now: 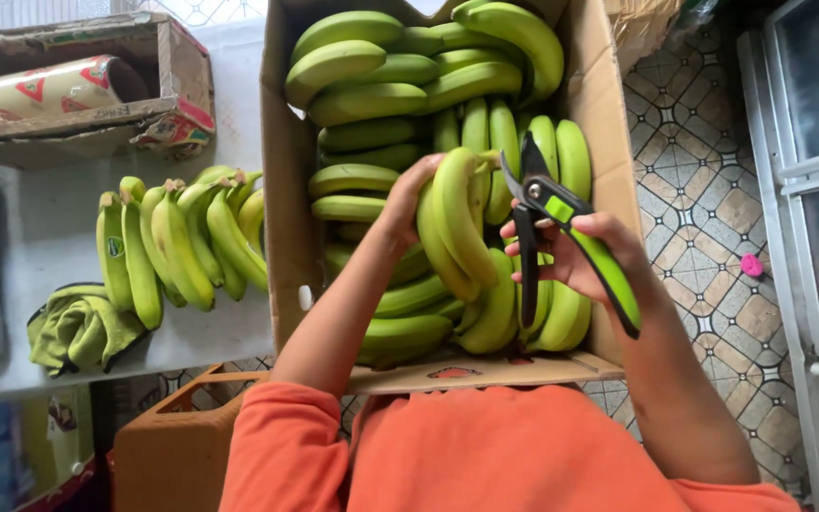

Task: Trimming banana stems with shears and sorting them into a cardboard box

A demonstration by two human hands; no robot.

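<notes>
Cardboard box (288, 171) is the landmark. Inside it: green bananas (381, 100) packed wall to wall — no bare floor showing, entry only from above. Over its near half the left hand (408, 204) grips a lifted bunch (457, 232); the right hand (580, 256) with open pruning shears (547, 223) crowds the right wall. Left of the box: table (45, 223) strip partly taken by a loose bunch (182, 242) and a green cloth (78, 327). Far-left of the box, a smaller carton (177, 90) blocks. Right of the box — open tiled floor (694, 161).
</notes>
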